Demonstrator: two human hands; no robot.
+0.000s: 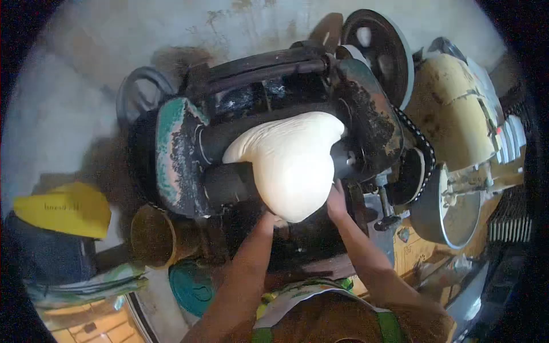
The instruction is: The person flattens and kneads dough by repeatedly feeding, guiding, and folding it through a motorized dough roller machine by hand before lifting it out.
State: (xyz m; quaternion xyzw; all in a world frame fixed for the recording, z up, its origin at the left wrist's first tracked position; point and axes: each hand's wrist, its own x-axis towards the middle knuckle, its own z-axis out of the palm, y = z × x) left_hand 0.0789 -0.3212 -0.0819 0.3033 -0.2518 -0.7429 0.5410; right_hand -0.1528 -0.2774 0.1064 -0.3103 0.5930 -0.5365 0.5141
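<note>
White dough [294, 166] fills the middle of my view, and both hands are at its near end. The left hand [273, 220] is at its lower left edge, the fingers partly tucked under; I cannot tell from here whether they are closed on it. The right hand [337, 204] is up against its lower right side, fingertips pointing away from the wearer, and its grip I cannot make out either.

The dough lies in a thick, rounded lump over a dark roller [229, 184], its far end wrinkled and spread wider to the left. I see the roller set between two end housings: the left one [170, 154] chipped green, the right one [374, 108] worn to brown patches. Beyond that right side I have a large wheel [394, 63] and a chain [424, 146], then a metal bowl [437, 220]. Off to the left sit a brown tub [151, 237] and a yellow container [68, 208]; nearer the wearer, a teal bucket [191, 286].
</note>
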